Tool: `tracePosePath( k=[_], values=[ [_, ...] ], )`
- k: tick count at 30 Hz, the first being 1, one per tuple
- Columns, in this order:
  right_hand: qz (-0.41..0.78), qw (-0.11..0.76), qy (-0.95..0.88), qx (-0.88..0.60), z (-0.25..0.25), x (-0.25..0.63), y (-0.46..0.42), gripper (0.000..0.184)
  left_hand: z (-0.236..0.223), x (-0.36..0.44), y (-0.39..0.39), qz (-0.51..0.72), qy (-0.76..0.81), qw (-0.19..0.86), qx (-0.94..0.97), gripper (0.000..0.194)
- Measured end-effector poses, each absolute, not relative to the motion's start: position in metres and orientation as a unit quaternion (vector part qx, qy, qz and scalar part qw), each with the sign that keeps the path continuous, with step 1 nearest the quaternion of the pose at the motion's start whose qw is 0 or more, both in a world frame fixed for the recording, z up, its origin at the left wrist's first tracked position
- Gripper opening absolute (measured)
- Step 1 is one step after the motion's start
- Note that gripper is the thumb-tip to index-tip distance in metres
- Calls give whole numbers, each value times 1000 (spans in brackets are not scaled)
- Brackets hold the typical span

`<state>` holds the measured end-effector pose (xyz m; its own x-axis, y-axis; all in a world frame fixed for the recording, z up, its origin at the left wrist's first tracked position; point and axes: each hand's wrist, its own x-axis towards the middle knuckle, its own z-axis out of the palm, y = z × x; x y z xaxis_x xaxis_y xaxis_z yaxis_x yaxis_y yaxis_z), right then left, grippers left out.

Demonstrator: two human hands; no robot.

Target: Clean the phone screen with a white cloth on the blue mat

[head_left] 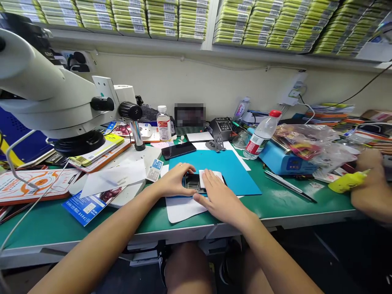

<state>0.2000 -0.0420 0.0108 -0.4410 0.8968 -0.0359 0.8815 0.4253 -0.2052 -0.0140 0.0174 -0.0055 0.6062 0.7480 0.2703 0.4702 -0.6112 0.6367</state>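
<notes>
A dark phone (192, 182) with its inside partly showing lies crosswise on a blue mat (241, 175). My left hand (174, 179) is closed around its left end, fingers at the far edge and thumb at the near edge. A folded white wipe (218, 174) covers the phone's right part. My right hand (219, 196) holds this wipe against the phone, with its thumb stretched toward the near edge. The fingers hide much of the phone. Beyond my left hand lies another black phone (179, 150), screen up.
A microscope (73, 102) overhangs the left side, above boxes and papers. A red-capped bottle (262, 134) stands right of the mat, near tweezers (289, 185) and a blue device (281, 157). At far right, another person's hand (369, 175) is beside a yellow squeeze bottle (347, 181).
</notes>
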Motion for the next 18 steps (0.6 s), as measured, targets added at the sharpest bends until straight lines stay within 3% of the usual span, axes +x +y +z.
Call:
tracePosePath(
  k=[9,18],
  values=[
    [69,49,-846,-527,-3,210,-82,93,1,-12,14,257,363,252,859,48],
    [96,49,-841,-530,6,189,-40,99,-2,-13,15,257,365,251,859,50]
  ],
)
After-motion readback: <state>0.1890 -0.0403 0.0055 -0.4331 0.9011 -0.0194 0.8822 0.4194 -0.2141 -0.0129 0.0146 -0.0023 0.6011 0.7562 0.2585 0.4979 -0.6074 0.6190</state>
